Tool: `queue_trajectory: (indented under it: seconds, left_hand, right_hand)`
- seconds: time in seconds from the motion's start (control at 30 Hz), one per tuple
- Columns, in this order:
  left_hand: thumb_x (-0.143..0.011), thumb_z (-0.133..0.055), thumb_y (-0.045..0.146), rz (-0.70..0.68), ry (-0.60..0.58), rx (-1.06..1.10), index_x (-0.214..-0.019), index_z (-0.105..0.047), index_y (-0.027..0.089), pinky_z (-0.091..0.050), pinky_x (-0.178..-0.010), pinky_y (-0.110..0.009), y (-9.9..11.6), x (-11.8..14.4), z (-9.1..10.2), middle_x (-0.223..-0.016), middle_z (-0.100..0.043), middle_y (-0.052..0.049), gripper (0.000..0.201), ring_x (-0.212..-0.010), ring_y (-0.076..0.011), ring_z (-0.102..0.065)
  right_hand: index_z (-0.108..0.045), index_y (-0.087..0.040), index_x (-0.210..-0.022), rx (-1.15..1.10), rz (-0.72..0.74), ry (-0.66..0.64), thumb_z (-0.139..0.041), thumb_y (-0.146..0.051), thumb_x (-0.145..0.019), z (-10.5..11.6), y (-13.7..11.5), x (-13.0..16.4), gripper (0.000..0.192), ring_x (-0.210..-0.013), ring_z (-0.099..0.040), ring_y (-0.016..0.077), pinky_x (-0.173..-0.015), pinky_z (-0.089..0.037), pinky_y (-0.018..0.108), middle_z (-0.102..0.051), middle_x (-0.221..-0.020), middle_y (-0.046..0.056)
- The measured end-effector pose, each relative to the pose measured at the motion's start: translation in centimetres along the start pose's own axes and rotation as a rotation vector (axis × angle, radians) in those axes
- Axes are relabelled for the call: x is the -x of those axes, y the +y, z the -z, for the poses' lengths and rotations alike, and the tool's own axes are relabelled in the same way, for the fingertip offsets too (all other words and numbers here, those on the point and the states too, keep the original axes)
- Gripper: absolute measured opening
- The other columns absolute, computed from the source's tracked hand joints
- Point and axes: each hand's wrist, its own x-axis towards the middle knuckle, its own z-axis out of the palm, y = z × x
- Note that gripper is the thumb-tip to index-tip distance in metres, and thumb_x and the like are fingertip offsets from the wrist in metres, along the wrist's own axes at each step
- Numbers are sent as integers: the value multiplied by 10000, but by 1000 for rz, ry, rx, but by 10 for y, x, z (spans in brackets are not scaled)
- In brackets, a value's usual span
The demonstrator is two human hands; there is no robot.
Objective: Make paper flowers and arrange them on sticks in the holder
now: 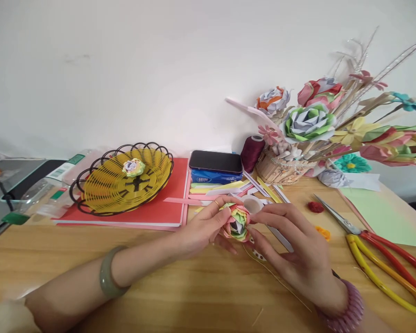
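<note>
Above the wooden table I hold a small paper flower (236,223) with layered pink, yellow and green petals and a greyish centre. My left hand (204,226) is closed around its left side, the thumb lying on the petals. At its right edge, my right hand (294,254) has thumb and index finger on the outer petals, the other fingers bent above. A pink paper strip (182,200) lies just behind my left hand. Below the flower, a thin thread (280,280) runs over the table toward the lower right.
A yellow woven basket (159,159) with a second paper flower (133,167) sits on red paper (166,217) at left. Behind my hands are a phone (215,161), paper strips and a maroon thread spool (252,152). Scissors (346,224) lie at right, below a flower-filled pot (280,170).
</note>
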Motion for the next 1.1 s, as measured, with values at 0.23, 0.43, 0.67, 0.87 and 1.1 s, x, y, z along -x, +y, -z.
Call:
queue_trajectory:
  seconds: [0.23, 0.43, 0.67, 0.87, 1.1]
  left_hand:
    - [-770, -517, 533, -94, -32, -94, -1070, -504, 217, -457, -718, -272, -9, -2, 4, -913, -544, -37, 436, -776, -124, -536]
    - [-786, -509, 513, -98, -19, -177, -1116, -474, 223, -409, -690, -227, -6, 0, 3, -858, -509, -9, 441, -715, -94, -485]
    - [-739, -585, 495, -75, -23, -191, -1122, -478, 221, -421, -646, -216, 0, 0, -1, -804, -510, 11, 483, -650, -75, -493]
    - [-722, -620, 468, -105, -25, -169, -1079, -476, 211, -457, -666, -233, -3, -3, 1, -806, -532, 3, 463, -658, -78, -510]
    - [-720, -668, 333, -105, -11, -126, -1087, -492, 237, -483, -715, -277, -2, -3, 1, -972, -558, -22, 418, -813, -126, -548]
  right_hand:
    - [-565, -228, -856, -178, -185, -39, -573, -149, -803, -2, -1, -3, 95, -702, -568, 154, -604, -487, 281, -607, -787, 21]
    - [-566, -211, -835, -226, -333, -97, -567, -182, -806, -2, -2, -4, 41, -587, -529, 124, -527, -457, 257, -605, -747, 3]
    - [-533, -225, -854, -167, -271, -54, -532, -124, -803, -3, -3, -6, 113, -622, -521, 125, -543, -452, 255, -590, -782, 6]
    - [-532, -219, -820, -40, -122, 11, -529, -65, -781, -3, 0, -2, 160, -718, -548, 140, -602, -466, 260, -546, -791, 22]
    - [-591, -196, -933, 106, -15, 35, -569, -92, -773, -4, 5, -1, 193, -728, -580, 143, -612, -488, 264, -579, -813, 40]
